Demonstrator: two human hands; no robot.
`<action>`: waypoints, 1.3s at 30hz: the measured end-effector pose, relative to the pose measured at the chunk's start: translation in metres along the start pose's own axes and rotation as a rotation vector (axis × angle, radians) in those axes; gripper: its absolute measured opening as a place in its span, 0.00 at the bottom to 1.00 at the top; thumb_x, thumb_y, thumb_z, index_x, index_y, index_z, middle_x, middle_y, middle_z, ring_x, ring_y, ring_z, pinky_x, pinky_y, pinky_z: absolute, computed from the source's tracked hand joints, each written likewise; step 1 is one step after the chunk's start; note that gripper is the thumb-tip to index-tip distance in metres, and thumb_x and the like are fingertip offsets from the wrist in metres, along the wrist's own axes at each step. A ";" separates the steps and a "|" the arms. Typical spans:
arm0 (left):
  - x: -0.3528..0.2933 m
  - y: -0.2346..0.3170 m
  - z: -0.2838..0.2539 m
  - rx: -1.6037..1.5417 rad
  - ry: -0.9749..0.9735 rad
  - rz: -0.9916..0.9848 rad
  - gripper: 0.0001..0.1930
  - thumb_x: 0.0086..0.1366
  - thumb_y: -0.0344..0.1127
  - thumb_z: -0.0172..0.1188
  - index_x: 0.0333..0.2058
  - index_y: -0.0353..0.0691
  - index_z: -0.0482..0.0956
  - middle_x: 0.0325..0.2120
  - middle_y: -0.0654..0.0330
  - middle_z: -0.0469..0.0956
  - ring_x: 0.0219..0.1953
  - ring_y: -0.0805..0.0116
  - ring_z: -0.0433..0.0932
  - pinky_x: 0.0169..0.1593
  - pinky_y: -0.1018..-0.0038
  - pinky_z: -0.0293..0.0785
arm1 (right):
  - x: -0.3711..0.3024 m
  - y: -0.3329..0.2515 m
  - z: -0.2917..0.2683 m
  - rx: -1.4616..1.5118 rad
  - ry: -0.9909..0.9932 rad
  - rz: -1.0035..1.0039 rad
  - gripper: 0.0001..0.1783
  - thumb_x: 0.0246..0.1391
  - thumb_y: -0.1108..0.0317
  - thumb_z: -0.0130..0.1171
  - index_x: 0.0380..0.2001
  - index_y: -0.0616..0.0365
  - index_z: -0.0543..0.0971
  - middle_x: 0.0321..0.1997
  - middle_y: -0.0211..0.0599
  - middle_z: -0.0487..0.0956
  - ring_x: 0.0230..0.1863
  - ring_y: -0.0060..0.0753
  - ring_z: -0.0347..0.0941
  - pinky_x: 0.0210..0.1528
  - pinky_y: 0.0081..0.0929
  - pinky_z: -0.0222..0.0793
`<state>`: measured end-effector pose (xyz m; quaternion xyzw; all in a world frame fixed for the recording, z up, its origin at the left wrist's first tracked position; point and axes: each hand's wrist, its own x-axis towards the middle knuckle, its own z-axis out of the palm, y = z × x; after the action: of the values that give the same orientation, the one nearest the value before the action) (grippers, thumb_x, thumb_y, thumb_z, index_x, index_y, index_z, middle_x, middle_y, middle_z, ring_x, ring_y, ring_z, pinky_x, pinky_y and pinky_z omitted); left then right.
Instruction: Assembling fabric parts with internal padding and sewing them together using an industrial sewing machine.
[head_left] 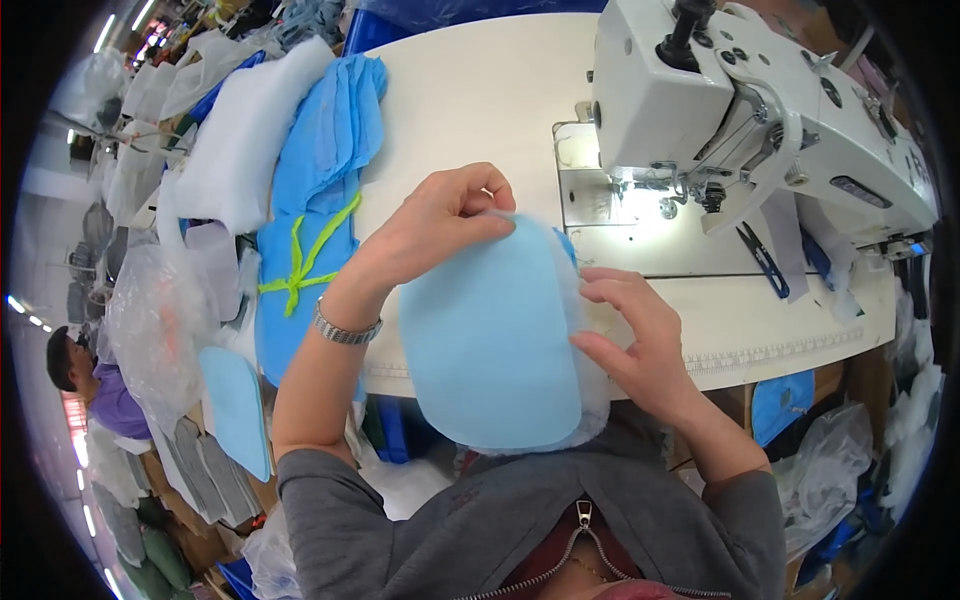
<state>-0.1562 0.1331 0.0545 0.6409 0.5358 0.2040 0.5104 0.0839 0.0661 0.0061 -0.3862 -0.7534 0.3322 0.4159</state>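
At twelve o'clock on a light-blue, rounded fabric panel (490, 340) over white fluffy padding (594, 385), the left hand (445, 222) pinches its edge; at three, the right hand (643, 335) spreads wide.

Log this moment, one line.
left hand: pinching top of blue panel | right hand: spread at panel's right edge | padding: behind panel | sewing machine: upper right

The cream-white table (465, 105) carries a white sewing machine (745, 110) toward its right, a metal plate (583, 195) set beneath the needle. Dark thread snips (763, 260) lie beside a pale strip (787, 235); a printed ruler scale (760, 351) runs along the near edge.
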 end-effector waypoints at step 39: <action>0.011 -0.040 0.045 0.393 0.314 0.234 0.06 0.54 0.30 0.59 0.30 0.40 0.83 0.26 0.57 0.78 0.29 0.60 0.77 0.35 0.70 0.73 | 0.005 0.012 0.026 -0.169 -0.105 0.095 0.07 0.48 0.71 0.55 0.32 0.56 0.79 0.29 0.38 0.79 0.31 0.42 0.75 0.35 0.33 0.71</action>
<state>-0.1349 0.1192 -0.0017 0.7457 0.5599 0.2506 0.2601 0.0628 0.0712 -0.0135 -0.4373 -0.7804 0.3065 0.3254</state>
